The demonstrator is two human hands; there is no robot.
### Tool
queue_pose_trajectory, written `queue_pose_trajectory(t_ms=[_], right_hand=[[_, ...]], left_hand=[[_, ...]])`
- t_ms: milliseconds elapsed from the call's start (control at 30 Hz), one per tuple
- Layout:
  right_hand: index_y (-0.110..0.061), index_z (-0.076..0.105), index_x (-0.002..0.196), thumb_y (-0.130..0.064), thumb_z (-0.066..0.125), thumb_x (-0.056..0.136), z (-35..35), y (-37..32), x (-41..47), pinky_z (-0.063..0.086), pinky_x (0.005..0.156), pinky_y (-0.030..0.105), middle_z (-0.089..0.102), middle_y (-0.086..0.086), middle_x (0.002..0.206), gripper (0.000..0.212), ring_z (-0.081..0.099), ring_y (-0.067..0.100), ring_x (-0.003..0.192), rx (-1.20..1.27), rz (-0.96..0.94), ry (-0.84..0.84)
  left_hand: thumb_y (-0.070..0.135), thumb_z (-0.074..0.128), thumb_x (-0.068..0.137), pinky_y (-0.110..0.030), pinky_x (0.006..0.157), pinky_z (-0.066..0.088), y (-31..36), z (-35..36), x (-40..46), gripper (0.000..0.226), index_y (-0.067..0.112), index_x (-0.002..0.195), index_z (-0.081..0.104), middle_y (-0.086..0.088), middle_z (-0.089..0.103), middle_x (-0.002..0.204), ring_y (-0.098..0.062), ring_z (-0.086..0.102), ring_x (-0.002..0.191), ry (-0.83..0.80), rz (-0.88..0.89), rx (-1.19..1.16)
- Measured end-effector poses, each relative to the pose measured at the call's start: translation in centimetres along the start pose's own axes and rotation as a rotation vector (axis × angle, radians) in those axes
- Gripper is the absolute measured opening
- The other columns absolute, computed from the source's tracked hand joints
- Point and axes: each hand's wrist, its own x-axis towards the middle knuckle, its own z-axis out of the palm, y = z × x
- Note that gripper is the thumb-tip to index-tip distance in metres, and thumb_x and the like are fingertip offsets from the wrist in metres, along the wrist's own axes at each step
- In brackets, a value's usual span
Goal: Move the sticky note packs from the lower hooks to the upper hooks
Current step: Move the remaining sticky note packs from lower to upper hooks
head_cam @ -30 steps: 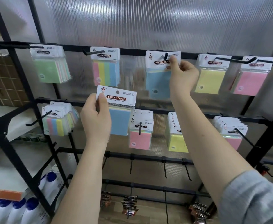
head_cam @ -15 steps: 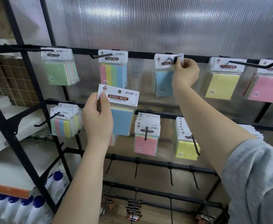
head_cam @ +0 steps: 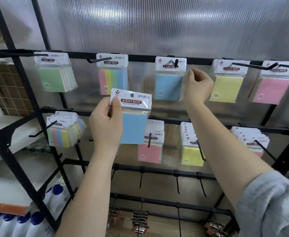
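My left hand [head_cam: 106, 124] grips a blue sticky note pack [head_cam: 133, 124] by its white header card, between the two rows of hooks. A second blue pack [head_cam: 168, 86] hangs on the middle upper hook [head_cam: 175, 63]. My right hand [head_cam: 198, 84] hovers just right of that pack with curled fingers and holds nothing. The upper row also carries a green pack [head_cam: 55, 77], a striped pack [head_cam: 113, 77], a yellow pack [head_cam: 228, 86] and a pink pack [head_cam: 273, 88]. On the lower hooks hang a striped stack [head_cam: 63, 134], a pink stack [head_cam: 151, 147], a yellow stack [head_cam: 190, 151] and a pink stack at the far right [head_cam: 249, 137].
The black wire rack [head_cam: 157, 58] stands before a ribbed translucent panel. Bare hooks [head_cam: 177, 183] stick out of a lower bar, with clip packs [head_cam: 138, 221] below. At the left are white shelves [head_cam: 12, 127] and blue-capped bottles [head_cam: 20, 224].
My right hand let go of the blue pack on the middle upper hook and dropped away to its right. My left hand kept its pack and drifted slightly right.
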Motion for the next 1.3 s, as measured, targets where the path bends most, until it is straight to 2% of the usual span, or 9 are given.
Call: queue_pose_trajectory(t_ms=[200, 333, 433, 533, 733, 833, 1067, 1200, 1300], right_hand=[[-0.014, 0.073, 0.098, -0.020, 0.060, 0.090, -5.4, 1.8, -3.0, 0.046, 0.072, 0.015, 0.068, -0.007, 0.085, 0.016, 0.060, 0.003, 0.078, -0.175, -0.019, -0.151], [-0.014, 0.064, 0.068, -0.018, 0.056, 0.089, -9.0, 3.9, -4.8, 0.032, 0.052, 0.021, 0.048, -0.007, 0.052, 0.023, 0.033, 0.005, 0.048, -0.349, 0.068, -0.310], [-0.010, 0.053, 0.057, -0.018, 0.053, 0.090, -11.1, 5.2, -6.0, 0.031, 0.052, 0.026, 0.039, -0.004, 0.044, 0.034, 0.031, 0.011, 0.045, -0.531, 0.047, -0.360], [-0.009, 0.070, 0.080, -0.019, 0.053, 0.093, -12.5, 6.2, -6.9, 0.040, 0.065, 0.026, 0.062, -0.003, 0.063, 0.023, 0.053, 0.012, 0.059, -0.585, 0.082, -0.380], [-0.012, 0.070, 0.111, -0.020, 0.054, 0.093, -13.7, 6.9, -8.5, 0.037, 0.077, 0.019, 0.070, -0.001, 0.107, 0.025, 0.056, 0.006, 0.092, -0.606, 0.109, -0.402], [-0.014, 0.068, 0.114, -0.022, 0.053, 0.093, -13.9, 7.1, -8.7, 0.039, 0.082, 0.020, 0.068, -0.002, 0.113, 0.027, 0.058, 0.009, 0.101, -0.609, 0.127, -0.403], [-0.012, 0.064, 0.122, -0.021, 0.052, 0.093, -14.4, 7.8, -9.0, 0.040, 0.089, 0.021, 0.064, 0.000, 0.123, 0.032, 0.057, 0.013, 0.113, -0.636, 0.136, -0.413], [-0.012, 0.062, 0.124, -0.020, 0.052, 0.094, -14.4, 8.0, -9.2, 0.040, 0.093, 0.023, 0.063, 0.001, 0.125, 0.033, 0.057, 0.013, 0.115, -0.636, 0.141, -0.417], [-0.013, 0.061, 0.125, -0.019, 0.052, 0.094, -14.2, 8.2, -9.2, 0.040, 0.094, 0.023, 0.062, 0.001, 0.126, 0.033, 0.056, 0.014, 0.116, -0.630, 0.144, -0.422]], left_hand=[[0.023, 0.048, 0.099, -0.023, 0.049, 0.027, 0.8, 0.7, 0.1, 0.037, 0.013, 0.064, 0.040, 0.008, 0.043, 0.055, -0.005, 0.034, 0.052, -0.073, 0.007, -0.058], [0.023, 0.052, 0.097, -0.024, 0.055, 0.038, 2.1, 1.6, 0.4, 0.023, 0.017, 0.075, 0.052, 0.003, 0.060, 0.067, -0.006, 0.050, 0.060, -0.114, 0.010, -0.154], [0.024, 0.055, 0.095, -0.021, 0.051, 0.029, 2.9, 2.8, 0.9, 0.030, 0.004, 0.073, 0.053, 0.010, 0.048, 0.056, 0.000, 0.035, 0.051, -0.125, 0.049, -0.175], [0.024, 0.056, 0.094, -0.018, 0.048, 0.024, 4.3, 4.1, 1.6, 0.031, 0.001, 0.074, 0.052, 0.012, 0.039, 0.052, -0.001, 0.030, 0.047, -0.128, 0.078, -0.208], [0.024, 0.056, 0.093, -0.027, 0.053, 0.037, 5.8, 6.5, 2.9, 0.027, 0.001, 0.079, 0.054, -0.005, 0.058, 0.064, -0.013, 0.048, 0.059, -0.155, 0.094, -0.248], [0.027, 0.055, 0.092, -0.031, 0.057, 0.041, 5.8, 7.3, 3.2, 0.019, 0.015, 0.076, 0.054, -0.012, 0.064, 0.070, -0.014, 0.053, 0.064, -0.157, 0.092, -0.226], [0.023, 0.057, 0.093, -0.021, 0.054, 0.039, 6.6, 7.8, 2.8, 0.024, 0.028, 0.070, 0.050, 0.012, 0.057, 0.062, -0.001, 0.050, 0.056, -0.127, 0.075, -0.198], [0.028, 0.058, 0.092, -0.035, 0.056, 0.045, 6.2, 8.3, 2.6, 0.021, 0.026, 0.072, 0.052, 0.000, 0.064, 0.070, -0.023, 0.060, 0.064, -0.125, 0.125, -0.182], [0.029, 0.059, 0.091, -0.030, 0.053, 0.038, 5.8, 8.5, 2.5, 0.025, 0.024, 0.068, 0.049, -0.005, 0.056, 0.062, -0.017, 0.047, 0.057, -0.066, 0.123, -0.177]])
